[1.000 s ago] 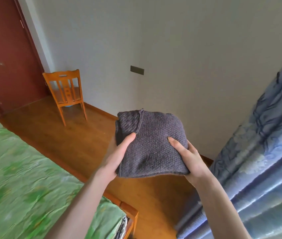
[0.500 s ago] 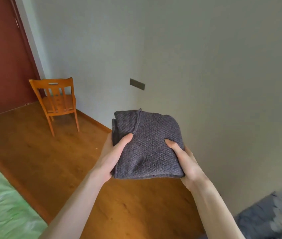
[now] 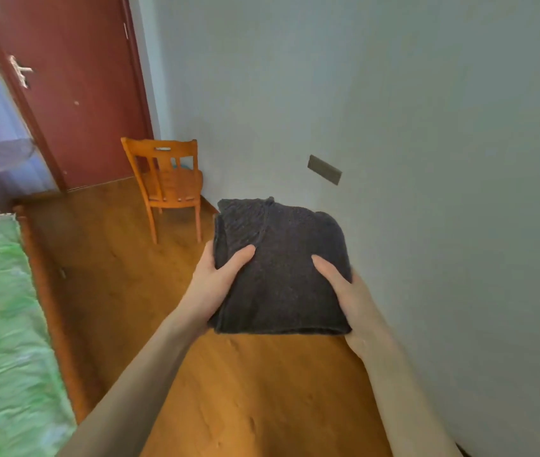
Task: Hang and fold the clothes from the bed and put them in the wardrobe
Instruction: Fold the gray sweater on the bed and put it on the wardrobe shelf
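Note:
A dark grey knitted sweater (image 3: 282,268), folded into a square bundle, is held in front of me above the wooden floor. My left hand (image 3: 216,285) grips its left edge, thumb on top. Its right edge is held by my right hand (image 3: 349,291), thumb pressed on the knit. The bed (image 3: 1,318) with a green sheet lies along the left edge of the view. No wardrobe shows.
An orange wooden chair (image 3: 169,183) stands against the white wall (image 3: 394,127) ahead. A dark red door (image 3: 74,94) is at the back left, beside an opening. The bed's wooden frame (image 3: 47,298) borders the wooden floor (image 3: 123,278) between bed and wall.
The view has swung left: the blue curtain has left the frame, the door and chair have shifted right, and the bed is back at the left. Both hands keep the same hold on the sweater.

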`<state>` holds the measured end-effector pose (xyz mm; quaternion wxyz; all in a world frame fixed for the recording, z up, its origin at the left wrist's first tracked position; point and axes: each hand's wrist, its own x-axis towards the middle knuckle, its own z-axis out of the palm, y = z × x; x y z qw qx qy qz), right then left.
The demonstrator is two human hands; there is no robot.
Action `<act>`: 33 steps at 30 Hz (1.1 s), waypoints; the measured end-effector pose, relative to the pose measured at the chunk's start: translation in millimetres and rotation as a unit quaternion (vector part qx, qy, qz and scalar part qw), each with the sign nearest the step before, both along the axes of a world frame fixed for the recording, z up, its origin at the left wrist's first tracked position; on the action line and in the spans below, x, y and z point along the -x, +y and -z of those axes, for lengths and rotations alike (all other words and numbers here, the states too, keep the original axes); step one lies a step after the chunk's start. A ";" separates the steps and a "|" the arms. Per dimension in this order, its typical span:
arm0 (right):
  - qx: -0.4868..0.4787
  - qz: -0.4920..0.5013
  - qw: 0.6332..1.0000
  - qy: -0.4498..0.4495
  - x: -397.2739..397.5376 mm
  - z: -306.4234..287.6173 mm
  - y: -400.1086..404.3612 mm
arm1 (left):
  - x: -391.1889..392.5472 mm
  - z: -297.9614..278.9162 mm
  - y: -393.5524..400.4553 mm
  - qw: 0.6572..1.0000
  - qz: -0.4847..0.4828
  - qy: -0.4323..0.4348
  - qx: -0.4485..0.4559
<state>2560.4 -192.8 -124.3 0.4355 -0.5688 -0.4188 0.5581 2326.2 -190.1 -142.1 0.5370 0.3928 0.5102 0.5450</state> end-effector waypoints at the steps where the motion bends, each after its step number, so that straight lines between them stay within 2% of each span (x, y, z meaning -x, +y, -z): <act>1: -0.005 -0.015 1.000 -0.002 0.4 1.9 19.9 | 1.1 -0.1 13.1 1.000 -0.018 0.003 0.001; 9: -0.028 -0.131 0.991 0.022 11.2 -2.5 165.0 | 4.5 -13.9 98.7 0.991 -0.135 -0.021 -0.005; 14: -0.025 -0.207 0.977 0.037 51.7 -4.8 228.0 | 34.7 -19.2 124.1 0.979 -0.201 -0.013 -0.001; 24: -0.025 -0.337 0.939 0.057 196.2 -6.4 322.1 | 150.2 -13.8 170.3 0.940 -0.341 -0.005 -0.021; 33: -0.052 -0.381 0.923 0.028 357.9 -22.8 429.1 | 295.7 -19.9 261.7 0.929 -0.367 -0.022 -0.049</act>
